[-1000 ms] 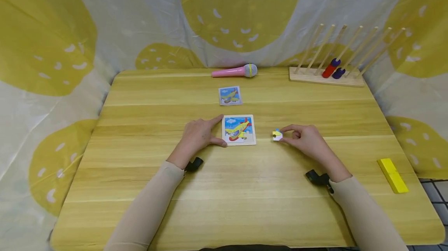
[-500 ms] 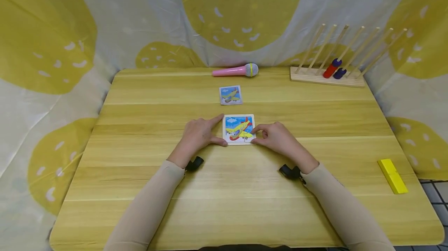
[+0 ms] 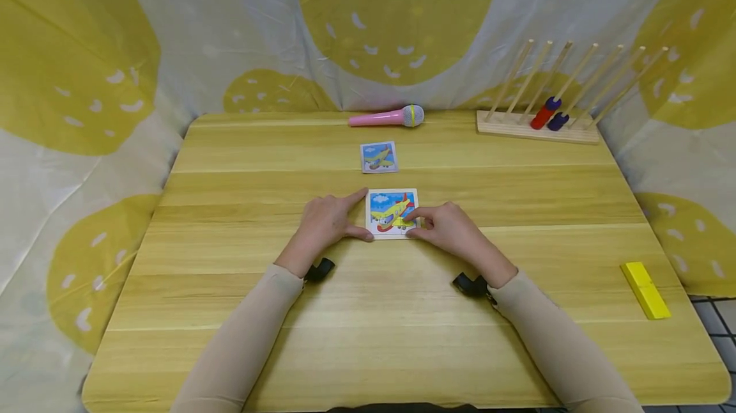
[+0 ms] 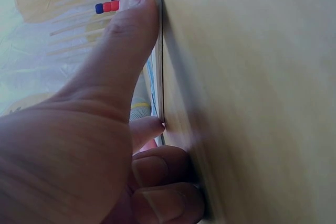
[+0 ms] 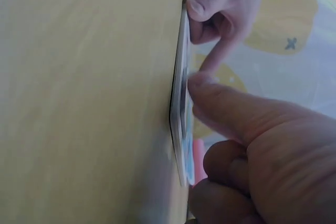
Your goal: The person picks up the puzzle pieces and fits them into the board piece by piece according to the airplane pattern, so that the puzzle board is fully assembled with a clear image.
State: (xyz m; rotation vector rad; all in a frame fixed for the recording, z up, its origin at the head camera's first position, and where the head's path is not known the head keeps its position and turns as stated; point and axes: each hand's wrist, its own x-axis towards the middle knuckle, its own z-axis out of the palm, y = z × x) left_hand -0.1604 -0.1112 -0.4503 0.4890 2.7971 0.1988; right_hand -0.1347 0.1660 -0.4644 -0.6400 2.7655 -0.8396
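A small square jigsaw puzzle board (image 3: 391, 190) with a yellow airplane picture lies mid-table. My left hand (image 3: 326, 221) holds its left side, thumb at the near corner and index fingertip at the far one; the left wrist view shows the thumb (image 4: 139, 9) against the board's edge. At the board's lower right, my right hand (image 3: 451, 227) pinches a yellow-and-white puzzle piece (image 3: 404, 223) between thumb and index finger. Seen from the right wrist, the piece's edge (image 5: 184, 103) stands slightly above the board's rim (image 5: 177, 114). Its far side is hidden by the fingers.
Behind the board lies a card (image 3: 379, 157) printed with the same airplane. A pink toy microphone (image 3: 379, 118) is at the back edge. A wooden peg rack (image 3: 535, 128) with a few beads stands back right, and yellow blocks (image 3: 645, 289) lie far right.
My right hand has carried the puzzle piece leftward from beside the board onto its lower right corner, then shifted slightly further left. My left hand stays at the board's left edge.
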